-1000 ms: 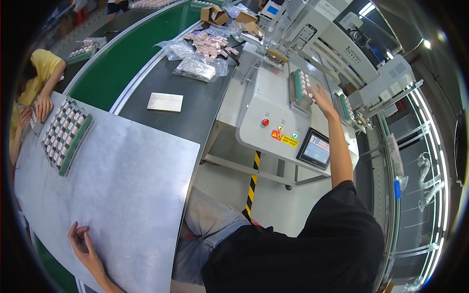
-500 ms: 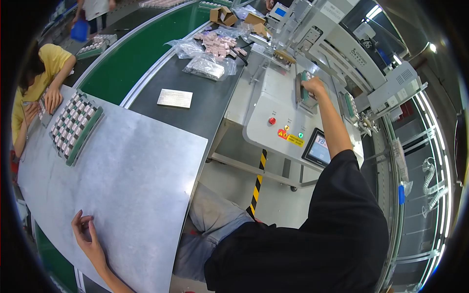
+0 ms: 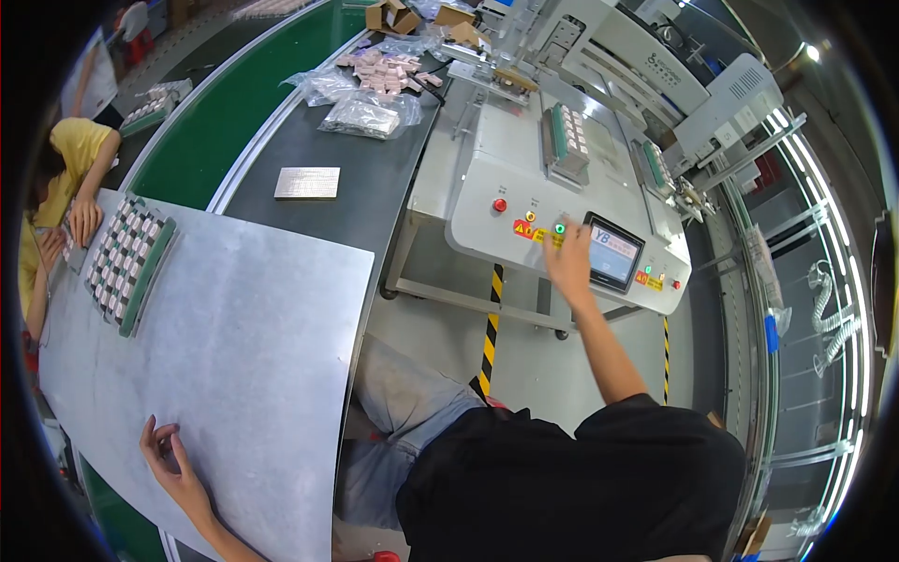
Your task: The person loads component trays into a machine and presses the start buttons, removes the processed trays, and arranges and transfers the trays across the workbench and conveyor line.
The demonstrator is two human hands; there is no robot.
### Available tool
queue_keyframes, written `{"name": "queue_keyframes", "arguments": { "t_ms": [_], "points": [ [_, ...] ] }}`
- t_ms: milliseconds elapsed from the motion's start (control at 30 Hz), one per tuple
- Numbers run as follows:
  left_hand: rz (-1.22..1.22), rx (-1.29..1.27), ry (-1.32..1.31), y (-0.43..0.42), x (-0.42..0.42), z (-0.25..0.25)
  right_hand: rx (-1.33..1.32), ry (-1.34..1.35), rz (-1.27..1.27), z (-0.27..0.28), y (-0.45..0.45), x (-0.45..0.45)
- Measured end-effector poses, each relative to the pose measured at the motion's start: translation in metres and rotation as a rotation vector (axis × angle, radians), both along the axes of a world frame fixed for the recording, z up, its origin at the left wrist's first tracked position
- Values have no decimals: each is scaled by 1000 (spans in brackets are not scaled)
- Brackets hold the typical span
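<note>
My right hand (image 3: 569, 258) is at the front panel of the white machine (image 3: 487, 169), its fingers apart beside the green button (image 3: 560, 229) and left of the touch screen (image 3: 613, 251). Nothing shows in it. My left hand (image 3: 175, 468) rests on the grey metal table (image 3: 253, 347), fingers curled loosely and apart, holding nothing. On the machine bed sits a green fixture (image 3: 565, 140) with rows of pale blocks. A second green fixture (image 3: 658, 169) stands further right.
A green tray of pale blocks (image 3: 126, 267) lies on the table near a co-worker in a yellow top (image 3: 80, 159). Behind are a metal plate (image 3: 307, 184), bagged parts (image 3: 361, 117), loose pink blocks (image 3: 384, 72) and cardboard boxes (image 3: 391, 17). A red button (image 3: 500, 205) is on the panel.
My right hand has left the fixture on the machine and come down toward me to the button panel. My left hand stays on the table. The camera view has shifted slightly.
</note>
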State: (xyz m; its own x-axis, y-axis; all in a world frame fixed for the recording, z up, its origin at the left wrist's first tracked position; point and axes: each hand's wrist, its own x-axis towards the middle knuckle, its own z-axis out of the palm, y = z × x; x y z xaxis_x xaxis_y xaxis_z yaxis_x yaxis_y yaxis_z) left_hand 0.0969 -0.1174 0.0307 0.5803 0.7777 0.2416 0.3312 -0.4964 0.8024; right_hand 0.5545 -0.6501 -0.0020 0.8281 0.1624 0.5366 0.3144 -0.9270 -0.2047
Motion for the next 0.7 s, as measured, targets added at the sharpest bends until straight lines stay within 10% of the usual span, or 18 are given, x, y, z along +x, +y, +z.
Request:
{"name": "queue_keyframes", "arguments": {
  "t_ms": [700],
  "points": [
    [54,87,-47,3,-2,-7,95,-65,-64,-22,13,-15]
  ]
}}
